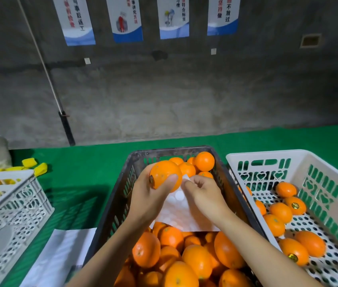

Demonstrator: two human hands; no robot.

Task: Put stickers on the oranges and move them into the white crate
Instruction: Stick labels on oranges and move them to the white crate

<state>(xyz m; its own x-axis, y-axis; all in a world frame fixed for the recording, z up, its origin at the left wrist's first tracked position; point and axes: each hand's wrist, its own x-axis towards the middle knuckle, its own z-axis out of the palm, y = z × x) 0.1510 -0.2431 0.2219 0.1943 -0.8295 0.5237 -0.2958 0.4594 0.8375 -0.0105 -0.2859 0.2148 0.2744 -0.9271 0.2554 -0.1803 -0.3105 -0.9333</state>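
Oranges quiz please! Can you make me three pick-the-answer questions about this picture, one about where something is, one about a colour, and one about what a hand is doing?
1. Where is the white crate?
A. Right of the dark crate
B. Left of the dark crate
C. On top of the dark crate

2. What colour is the table cover?
A. Red
B. Green
C. Blue

3. What is the left hand doing?
A. Lying flat on the table
B. Pointing at the posters
C. Holding an orange

Answers:
1. A: the white crate stands on the right side of the dark crate that is full of oranges.
2. B: the cover around the crates is green.
3. C: its fingers and thumb curl round an orange, while the right hand pinches at the white sticker sheet.
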